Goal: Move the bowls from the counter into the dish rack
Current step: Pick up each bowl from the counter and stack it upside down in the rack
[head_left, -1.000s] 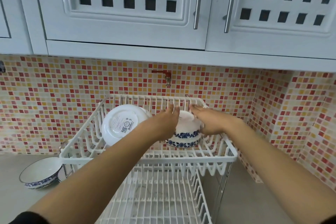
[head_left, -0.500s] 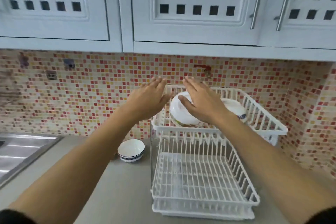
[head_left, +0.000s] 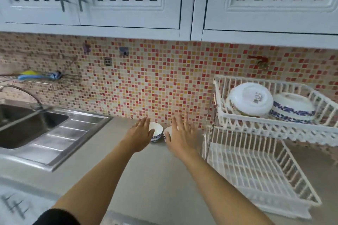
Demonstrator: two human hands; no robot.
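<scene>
Porcelain bowls (head_left: 155, 132) sit touching on the tabletop (head_left: 146, 179), just beyond my left hand (head_left: 140, 136) and right hand (head_left: 180, 136), both spread wide, empty. Grabbing carelessly could knock them together.

Glossy ceramic bowl (head_left: 157, 130); brushed steel sink (head_left: 60, 133).

Two bowls (head_left: 157, 131) upright on counter (head_left: 155, 179); two overturned in rack's (head_left: 274, 128) upper tier.
</scene>
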